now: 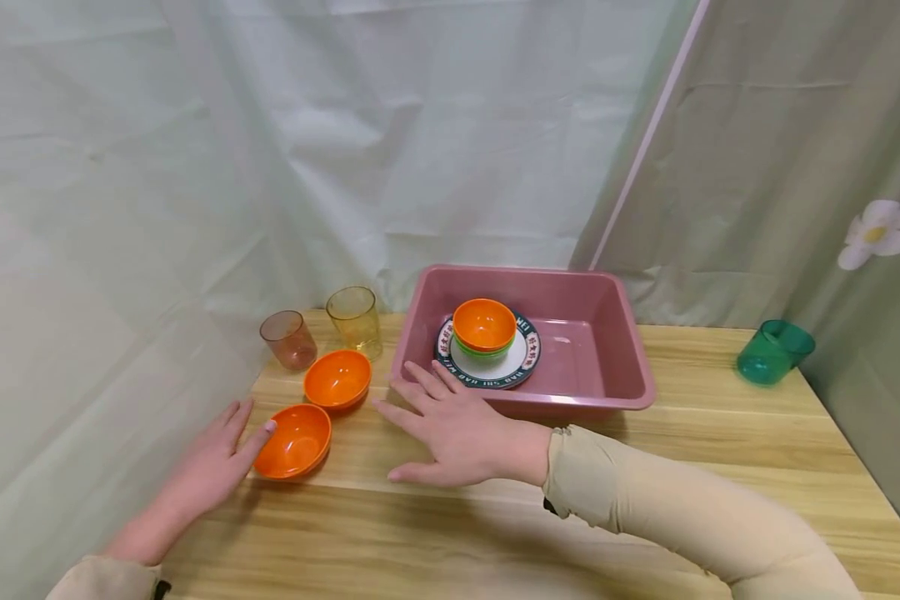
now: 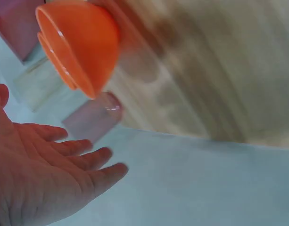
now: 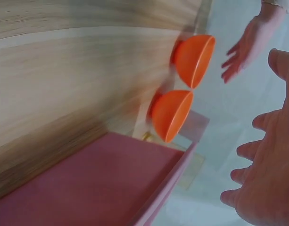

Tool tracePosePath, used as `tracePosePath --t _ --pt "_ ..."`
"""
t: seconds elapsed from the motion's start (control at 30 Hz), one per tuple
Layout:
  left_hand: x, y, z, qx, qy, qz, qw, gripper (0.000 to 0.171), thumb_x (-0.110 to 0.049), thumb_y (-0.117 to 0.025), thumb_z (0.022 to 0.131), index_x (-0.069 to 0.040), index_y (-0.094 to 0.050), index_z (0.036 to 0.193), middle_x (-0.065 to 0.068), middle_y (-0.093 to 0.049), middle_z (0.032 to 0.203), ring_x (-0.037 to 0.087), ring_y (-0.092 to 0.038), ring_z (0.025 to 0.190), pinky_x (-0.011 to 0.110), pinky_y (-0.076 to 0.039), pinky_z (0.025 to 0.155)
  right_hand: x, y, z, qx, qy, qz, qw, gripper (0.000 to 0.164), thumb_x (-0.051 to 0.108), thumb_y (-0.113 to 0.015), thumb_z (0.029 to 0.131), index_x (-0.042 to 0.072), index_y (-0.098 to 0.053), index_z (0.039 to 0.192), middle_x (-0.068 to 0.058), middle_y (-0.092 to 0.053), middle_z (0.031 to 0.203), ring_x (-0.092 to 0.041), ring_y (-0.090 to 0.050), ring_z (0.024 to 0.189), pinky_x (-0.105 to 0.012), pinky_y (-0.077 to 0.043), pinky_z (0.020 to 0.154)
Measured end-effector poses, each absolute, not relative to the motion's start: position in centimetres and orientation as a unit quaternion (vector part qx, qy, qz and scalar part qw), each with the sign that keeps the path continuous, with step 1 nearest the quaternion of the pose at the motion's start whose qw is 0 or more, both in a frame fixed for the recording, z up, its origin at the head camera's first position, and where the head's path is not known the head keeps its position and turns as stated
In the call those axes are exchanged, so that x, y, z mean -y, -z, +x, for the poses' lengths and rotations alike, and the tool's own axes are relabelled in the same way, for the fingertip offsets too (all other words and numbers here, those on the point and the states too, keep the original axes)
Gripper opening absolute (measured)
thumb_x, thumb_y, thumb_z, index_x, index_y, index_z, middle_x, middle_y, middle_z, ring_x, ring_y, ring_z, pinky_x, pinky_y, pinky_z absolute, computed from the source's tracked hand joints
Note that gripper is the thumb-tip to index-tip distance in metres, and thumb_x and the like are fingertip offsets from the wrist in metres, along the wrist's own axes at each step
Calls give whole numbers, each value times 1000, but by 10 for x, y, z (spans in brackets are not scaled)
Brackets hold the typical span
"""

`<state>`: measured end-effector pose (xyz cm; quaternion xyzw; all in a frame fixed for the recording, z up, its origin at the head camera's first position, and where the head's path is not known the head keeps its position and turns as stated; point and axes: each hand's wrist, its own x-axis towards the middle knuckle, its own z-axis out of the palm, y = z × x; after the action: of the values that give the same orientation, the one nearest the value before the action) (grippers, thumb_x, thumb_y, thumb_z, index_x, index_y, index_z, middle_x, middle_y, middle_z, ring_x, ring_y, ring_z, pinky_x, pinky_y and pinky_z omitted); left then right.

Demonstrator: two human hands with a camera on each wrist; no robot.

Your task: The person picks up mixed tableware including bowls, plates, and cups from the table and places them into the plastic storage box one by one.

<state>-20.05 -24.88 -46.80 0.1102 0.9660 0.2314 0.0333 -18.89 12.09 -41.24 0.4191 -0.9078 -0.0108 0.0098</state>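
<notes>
In the head view my left hand (image 1: 208, 467) hovers with straight fingers at the left side of the nearer orange bowl (image 1: 294, 443); whether the thumb touches its rim I cannot tell. A second orange bowl (image 1: 338, 380) stands just behind it. My right hand (image 1: 457, 429), fingers spread and holding nothing, is over the table in front of the pink basin (image 1: 585, 358). Inside the basin, a white plate with a green patterned rim (image 1: 528, 358) bears an orange bowl (image 1: 484, 323) stacked on a green bowl (image 1: 483, 353). The left wrist view shows the left palm (image 2: 45, 174) clear of the bowls.
Behind the loose bowls stand a reddish clear cup (image 1: 289, 342) and a yellow clear cup (image 1: 356, 321). A green clear mug (image 1: 774, 353) is at the far right of the wooden table (image 1: 720, 450). Pale curtains (image 1: 450, 150) close off the back and sides.
</notes>
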Motion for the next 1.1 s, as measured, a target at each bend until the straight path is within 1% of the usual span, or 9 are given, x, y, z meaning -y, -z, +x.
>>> tracePosePath --t 0.1,0.2,0.3,0.37,0.43,0.53,0.6,0.87,1.1 --pt "257 473 -202 -959 -263 86 65 83 -49 -33 110 21 -17 152 49 -17 152 66 -20 138 75 -22 108 -109 414 -191 905 17 425 7 87 80 -29 96 31 -14 166 -6 -9 171 -32 0 157 -53 2 124" --pt "262 477 -203 -953 -281 68 87 83 -49 -28 111 25 -17 149 49 -18 151 66 -21 138 73 -24 108 -99 415 -192 905 14 426 -6 87 80 -30 95 33 -11 166 -4 -3 172 -31 3 157 -53 4 123" --pt "264 481 -204 -932 -337 37 131 81 -47 -21 112 25 -14 149 48 -23 150 60 -41 132 63 -43 103 -93 415 -192 904 22 426 -9 87 80 -29 95 34 -8 166 -3 1 172 -29 8 156 -52 4 124" --pt "264 485 -204 -900 -402 2 169 79 -45 -17 112 25 -13 149 48 -27 148 53 -56 120 54 -54 93 -91 416 -191 904 25 427 -6 87 80 -29 95 34 -9 165 -3 0 172 -29 9 156 -53 3 124" --pt "263 489 -204 -851 -480 -48 208 78 -44 -15 112 23 -8 150 49 -25 147 41 -65 105 45 -60 83 -90 416 -191 904 30 427 -4 86 80 -29 95 34 -10 166 -4 0 172 -29 9 156 -53 1 124" --pt "260 496 -204 -785 -563 -109 234 76 -43 -15 112 20 -5 152 48 -19 149 31 -69 98 43 -60 84 -91 418 -191 904 28 427 -9 86 80 -30 95 33 -12 166 -3 -1 172 -29 9 156 -53 1 124" --pt "258 500 -205 -754 -598 -132 238 76 -44 -15 111 18 -3 154 46 -15 152 29 -71 97 45 -60 85 -93 419 -191 904 28 426 -11 87 80 -30 95 32 -13 166 -3 -1 172 -29 9 156 -53 1 124" --pt "252 511 -207 -708 -648 -150 237 74 -42 -16 111 15 0 156 45 -16 153 26 -71 95 49 -58 87 -97 423 -191 907 23 420 -12 86 79 -34 95 33 -13 165 -3 -3 172 -30 7 157 -52 7 122" --pt "250 514 -210 -720 -636 -139 241 72 -38 -17 112 18 1 154 48 -31 147 28 -69 98 49 -58 88 -99 425 -191 906 24 423 -4 86 80 -31 95 32 -13 166 -4 -2 172 -30 5 157 -52 5 123"
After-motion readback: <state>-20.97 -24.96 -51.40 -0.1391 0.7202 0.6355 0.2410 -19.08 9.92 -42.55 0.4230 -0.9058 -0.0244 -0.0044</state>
